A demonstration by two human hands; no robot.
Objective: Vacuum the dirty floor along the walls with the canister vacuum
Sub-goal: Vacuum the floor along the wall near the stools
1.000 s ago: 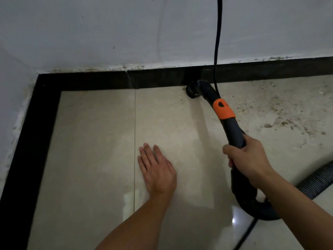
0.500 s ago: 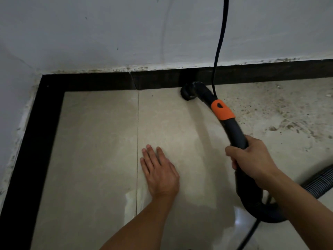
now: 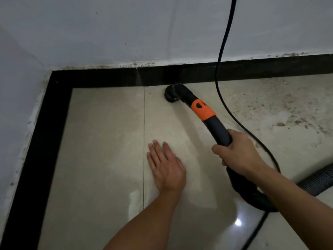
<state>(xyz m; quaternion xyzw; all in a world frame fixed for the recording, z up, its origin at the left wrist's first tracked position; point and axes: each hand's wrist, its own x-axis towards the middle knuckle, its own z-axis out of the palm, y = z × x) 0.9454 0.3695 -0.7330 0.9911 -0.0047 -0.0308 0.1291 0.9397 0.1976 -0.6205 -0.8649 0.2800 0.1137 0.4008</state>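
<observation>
My right hand [image 3: 239,156] grips the black vacuum handle [image 3: 220,131], which carries an orange collar [image 3: 202,110]. The round black nozzle [image 3: 171,93] at its end sits on the beige tile floor [image 3: 108,141], right against the black skirting [image 3: 180,74] of the far wall. My left hand [image 3: 165,163] lies flat on the tile, fingers straight, left of the handle. Behind my right wrist the handle curves into a ribbed grey hose [image 3: 317,179] that runs off to the right.
A black power cord [image 3: 222,51] hangs down the white wall and loops across the floor by my right hand. Brown dirt and dust [image 3: 281,112] cover the tiles to the right. The room's corner [image 3: 54,73] lies at the far left, with black skirting along both walls.
The nozzle has slid left along the far skirting, toward the corner. My right hand followed it with the handle. My left hand stays flat on the tile.
</observation>
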